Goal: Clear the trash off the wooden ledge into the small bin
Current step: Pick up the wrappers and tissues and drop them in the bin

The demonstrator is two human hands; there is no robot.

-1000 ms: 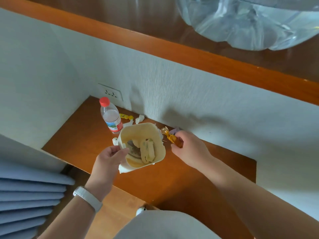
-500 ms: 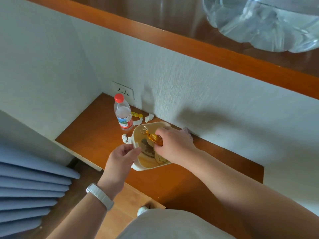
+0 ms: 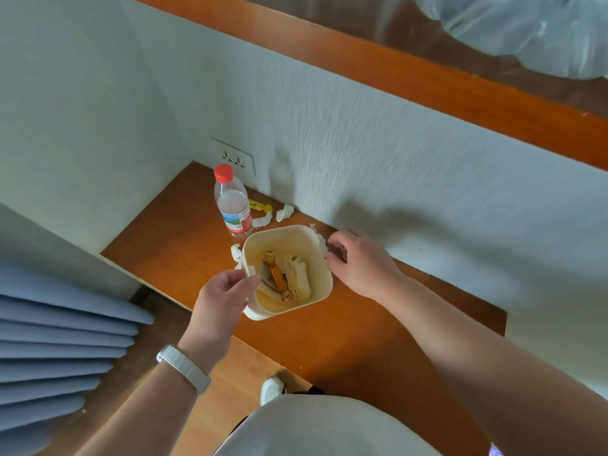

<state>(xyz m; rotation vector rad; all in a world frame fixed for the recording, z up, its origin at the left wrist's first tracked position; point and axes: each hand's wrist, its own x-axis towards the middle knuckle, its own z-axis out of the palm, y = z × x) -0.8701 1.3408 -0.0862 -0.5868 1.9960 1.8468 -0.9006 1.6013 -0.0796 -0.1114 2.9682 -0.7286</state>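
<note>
Hidden and cut-off bits

The left hand covers the rim of the bin at 8 o'clock, where it grips. Curled fingertips of the right hand hide part of the crumpled paper at the bin's 2 o'clock; whether they pinch it is unclear. The bottle hides one end of the yellow wrapper; its label is too small to read. The clear jug at 1 o'clock is cut off by the top edge.

White textured wall, double socket low in corner. Glossy wooden shelf above, clear water jug on it. Blue pleated curtain left. Wooden floor below.
</note>
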